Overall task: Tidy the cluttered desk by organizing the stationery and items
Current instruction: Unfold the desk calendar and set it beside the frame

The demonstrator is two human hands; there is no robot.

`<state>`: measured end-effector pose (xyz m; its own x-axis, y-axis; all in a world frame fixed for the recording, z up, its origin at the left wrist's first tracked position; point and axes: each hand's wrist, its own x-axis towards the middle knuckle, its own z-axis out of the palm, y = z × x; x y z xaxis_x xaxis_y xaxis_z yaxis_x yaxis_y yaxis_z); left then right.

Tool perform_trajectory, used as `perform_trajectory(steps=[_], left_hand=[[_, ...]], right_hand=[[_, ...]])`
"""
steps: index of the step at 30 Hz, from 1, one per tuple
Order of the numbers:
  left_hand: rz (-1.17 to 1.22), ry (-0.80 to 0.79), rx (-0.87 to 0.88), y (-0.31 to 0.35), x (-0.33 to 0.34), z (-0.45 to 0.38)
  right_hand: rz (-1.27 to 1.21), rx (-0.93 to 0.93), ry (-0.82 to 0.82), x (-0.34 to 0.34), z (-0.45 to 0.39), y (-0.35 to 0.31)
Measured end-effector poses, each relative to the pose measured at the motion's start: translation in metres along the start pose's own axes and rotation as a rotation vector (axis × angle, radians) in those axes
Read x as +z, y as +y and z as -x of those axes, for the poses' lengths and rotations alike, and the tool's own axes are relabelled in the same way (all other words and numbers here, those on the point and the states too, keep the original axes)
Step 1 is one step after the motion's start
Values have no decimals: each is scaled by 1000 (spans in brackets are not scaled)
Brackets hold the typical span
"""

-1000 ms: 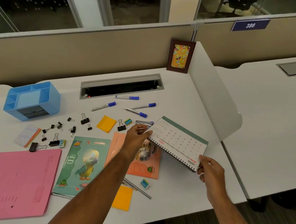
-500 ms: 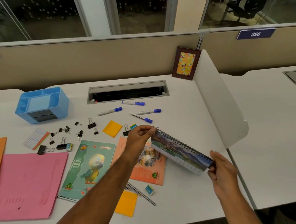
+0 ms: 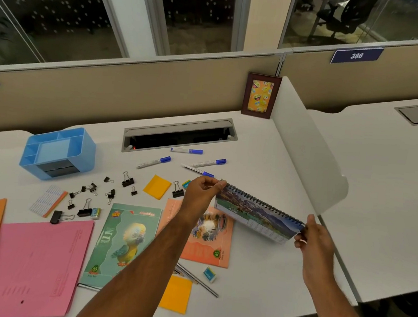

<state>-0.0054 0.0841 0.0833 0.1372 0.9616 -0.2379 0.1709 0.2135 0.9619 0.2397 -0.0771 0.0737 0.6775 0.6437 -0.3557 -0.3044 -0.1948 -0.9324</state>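
The left hand [image 3: 200, 196] is pinched on the upper left corner of the desk calendar [image 3: 258, 215], thumb and fingertips closed together at the spiral end. The right hand [image 3: 313, 238] is pinched on the lower right corner, fingers curled onto the card edge. The calendar is held in the air above the desk [image 3: 255, 277], clear of its surface, tilted down to the right. A black wire spiral runs along its top edge; a glossy mountain landscape page is shown, with "JUNE" and a date grid printed below.

Beneath the left forearm, 2 thin glossy notebooks are laid flat: a green one with a parrot [image 3: 123, 242] and an orange one [image 3: 208, 237], side by side. 2 yellow sticky pads [image 3: 157, 186] and a pink folder [image 3: 32, 264] are noted.

Black binder clips [image 3: 109, 192] are scattered loose. 4 blue-capped markers [image 3: 154, 162] lie near the cable slot [image 3: 179, 136].

The blue plastic organizer [image 3: 58, 152], rectangular with rounded corners, is divided into several compartments; no contents can be made out in them. A dark drawer is set in its front.
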Motion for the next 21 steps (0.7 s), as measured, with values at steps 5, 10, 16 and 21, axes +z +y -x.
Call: perform_trajectory(steps=[5, 10, 16, 21], left_hand=[[-83, -68, -21, 2, -1, -7], [-123, -128, -58, 10, 0, -11], [-93, -195, -119, 18, 5, -16], [-126, -205, -132, 21, 15, -21]], right_hand=[[75, -115, 0, 0, 1, 6], [182, -192, 11, 1, 3, 9], [204, -228, 2, 9, 10, -4], [139, -213, -5, 5, -1, 3]])
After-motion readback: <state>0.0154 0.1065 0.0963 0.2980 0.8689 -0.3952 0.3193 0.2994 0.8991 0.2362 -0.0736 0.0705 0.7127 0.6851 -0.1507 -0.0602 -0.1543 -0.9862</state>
